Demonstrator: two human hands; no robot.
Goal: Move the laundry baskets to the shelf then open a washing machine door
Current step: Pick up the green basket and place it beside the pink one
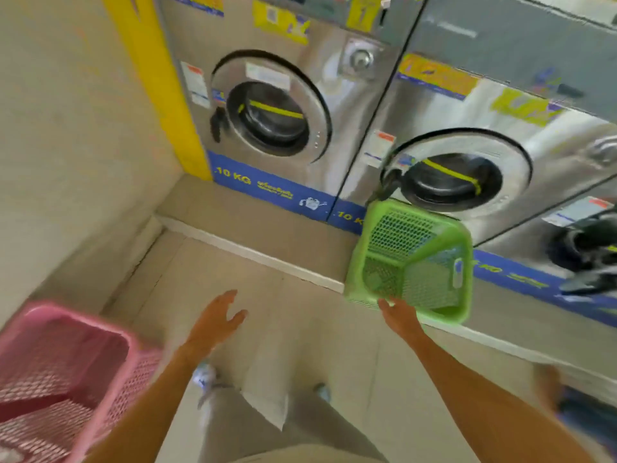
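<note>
A green mesh laundry basket (pixel 414 262) hangs tilted in front of the second washing machine, and my right hand (pixel 399 317) grips its near rim. My left hand (pixel 217 315) is held out over the floor with its fingers apart and nothing in it. A pink mesh laundry basket (pixel 63 372) stands at the bottom left, apart from both hands. Two steel washing machines stand ahead; the left machine's round door (pixel 270 105) and the right machine's round door (pixel 457 175) both look shut. No shelf is in view.
A beige wall (pixel 66 145) closes the left side and meets a yellow strip beside the machines. A raised tiled step (pixel 253 225) runs along the machines' base. A third machine (pixel 584 248) shows at the right edge. My legs and shoes are below.
</note>
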